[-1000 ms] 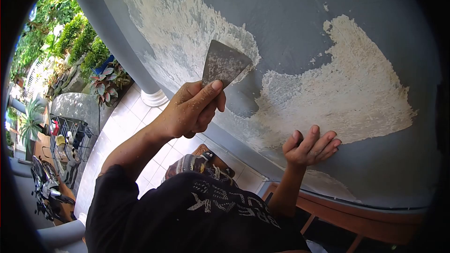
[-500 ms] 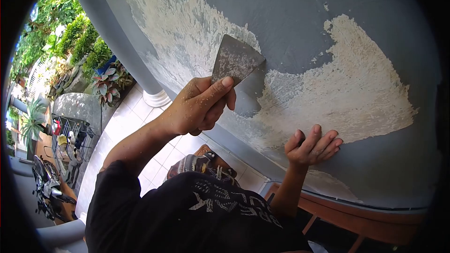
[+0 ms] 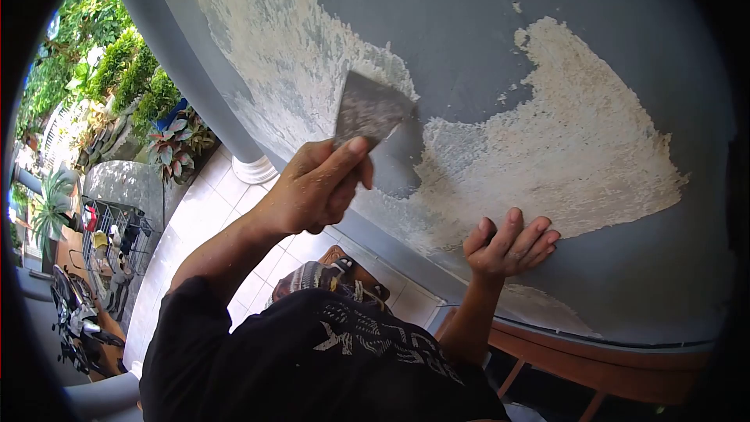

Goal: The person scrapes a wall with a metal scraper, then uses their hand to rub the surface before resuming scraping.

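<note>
My left hand [image 3: 316, 187] is closed around a flat metal scraper [image 3: 371, 109], thumb on top of the blade's narrow end. The scraper's broad edge, blurred, is at the grey wall [image 3: 437, 23], beside a rough whitish patch [image 3: 273, 31]; whether it touches cannot be made out. Lower right, my right hand [image 3: 508, 250] holds nothing and has its fingers apart, by the lower edge of a second pale, scraped patch [image 3: 594, 133]. Specks of dust cling to my left hand and forearm.
A reddish-brown bench or rail [image 3: 609, 371] runs below the wall. At left are a round column [image 3: 176, 47], white floor tiles [image 3: 183, 219], a wire rack [image 3: 117, 242], a motorcycle [image 3: 78, 316] and plants [image 3: 148, 86]. A patterned bundle [image 3: 308, 277] lies on the floor.
The view has shifted slightly, with the wall patches further left. My left hand and the scraper have moved a little left and down. My right hand keeps nearly the same pose.
</note>
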Available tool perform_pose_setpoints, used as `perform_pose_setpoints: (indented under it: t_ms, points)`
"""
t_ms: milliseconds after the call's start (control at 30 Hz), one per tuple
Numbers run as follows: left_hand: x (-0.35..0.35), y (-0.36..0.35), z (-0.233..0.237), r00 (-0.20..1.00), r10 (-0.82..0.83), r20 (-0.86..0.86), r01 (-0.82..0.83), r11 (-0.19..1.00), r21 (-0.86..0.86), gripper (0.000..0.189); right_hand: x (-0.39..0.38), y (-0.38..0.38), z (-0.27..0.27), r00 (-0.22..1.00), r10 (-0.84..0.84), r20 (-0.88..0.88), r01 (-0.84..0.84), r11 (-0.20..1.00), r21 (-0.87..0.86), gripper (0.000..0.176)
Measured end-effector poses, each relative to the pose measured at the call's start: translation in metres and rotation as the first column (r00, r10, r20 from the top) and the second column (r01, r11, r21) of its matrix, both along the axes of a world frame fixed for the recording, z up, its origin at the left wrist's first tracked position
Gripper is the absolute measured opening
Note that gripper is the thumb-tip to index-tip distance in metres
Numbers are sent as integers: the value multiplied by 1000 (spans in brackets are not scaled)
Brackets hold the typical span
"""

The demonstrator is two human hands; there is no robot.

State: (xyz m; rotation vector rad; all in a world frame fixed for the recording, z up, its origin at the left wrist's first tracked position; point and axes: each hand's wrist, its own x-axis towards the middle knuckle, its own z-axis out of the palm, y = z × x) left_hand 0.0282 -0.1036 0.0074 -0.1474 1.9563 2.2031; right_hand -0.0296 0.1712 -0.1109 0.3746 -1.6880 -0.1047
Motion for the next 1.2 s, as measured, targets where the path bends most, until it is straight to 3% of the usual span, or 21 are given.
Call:
perform_pose_setpoints:
  t_ms: [333,467,600,733,933,1067,1200]
  points:
    - [2,-12,1,999,42,11,-43,995,86,50,1,1,-2,1000,0,7,0,1000,-8,40]
    - [-4,-6,11,996,-26,-85,28,999,17,51,1,-1,5,1000,1,-17,0,999,32,44]
    - [-11,2,14,989,-81,-127,89,994,62,50,1,2,4,1000,-3,-13,3,999,37,43]
    - [-2,-4,-4,1000,1,1,-1,999,35,49,0,3,-1,1000,8,-9,-8,1000,5,40]
    - [-12,8,17,989,-89,-120,92,996,18,53,3,1,-1,1000,-2,6,2,1000,12,41]
    - [-4,-3,2,1000,-21,-11,22,999,32,51,0,1,-1,1000,10,-8,-10,1000,-8,40]
    - [-6,-1,5,999,-47,-9,48,996,70,51,3,2,-2,1000,7,-6,-7,1000,-4,40]
